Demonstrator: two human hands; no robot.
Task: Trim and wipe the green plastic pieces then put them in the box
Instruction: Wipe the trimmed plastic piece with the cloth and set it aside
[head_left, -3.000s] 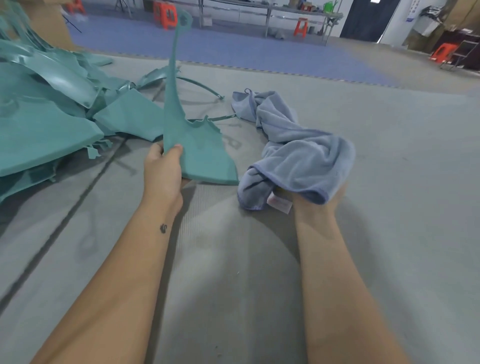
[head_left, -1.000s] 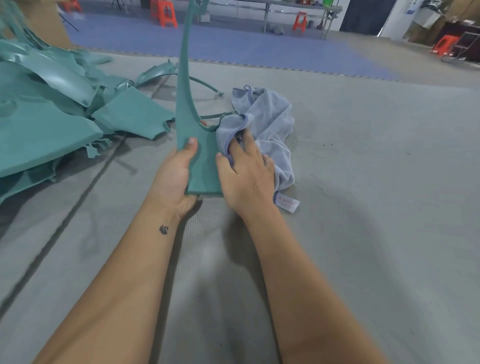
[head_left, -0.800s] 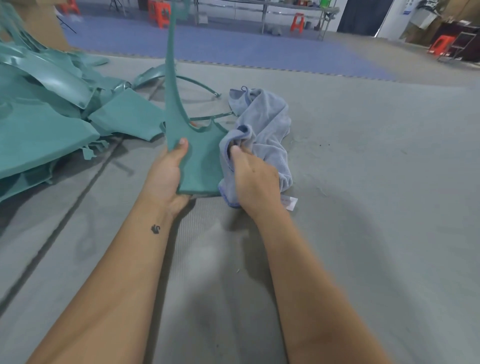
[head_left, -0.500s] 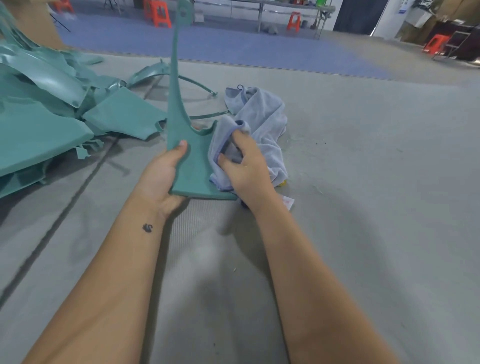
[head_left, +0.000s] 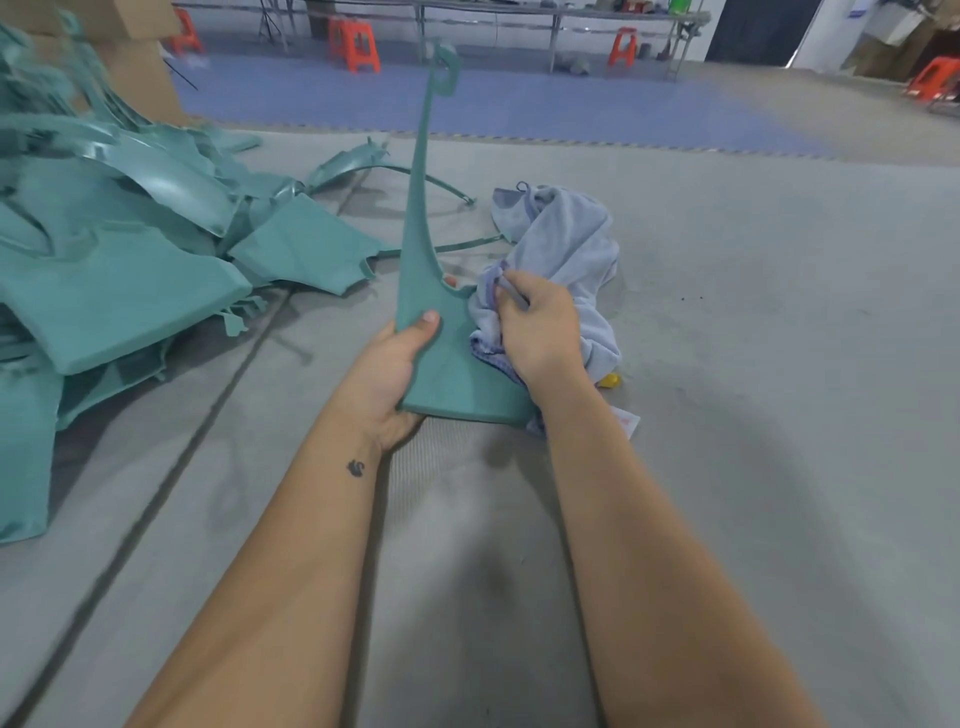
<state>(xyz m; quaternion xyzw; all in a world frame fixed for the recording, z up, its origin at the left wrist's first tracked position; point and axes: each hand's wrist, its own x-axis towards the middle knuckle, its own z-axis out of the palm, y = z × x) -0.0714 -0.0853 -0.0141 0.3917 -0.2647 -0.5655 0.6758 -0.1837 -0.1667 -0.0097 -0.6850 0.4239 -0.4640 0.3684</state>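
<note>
left hand (head_left: 395, 374) grips green piece (head_left: 447, 364); right hand (head_left: 540, 332) bunches cloth (head_left: 566, 244), hiding piece's right edge

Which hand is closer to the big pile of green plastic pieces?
Left. The left hand grips the held green piece on the side facing the pile of green pieces. The right hand, bunching the cloth, is beyond it.

The floor (head_left: 727, 415) near us is grey, with a dark line (head_left: 208, 431) running across it on the left. Farther away there is a blue mat (head_left: 519, 104). Orange stools (head_left: 358, 44) stand on it, and one more (head_left: 930, 78) stands far right. A long bench (head_left: 545, 10) is at the back. A brown cardboard box (head_left: 135, 67) sits far left.
</note>
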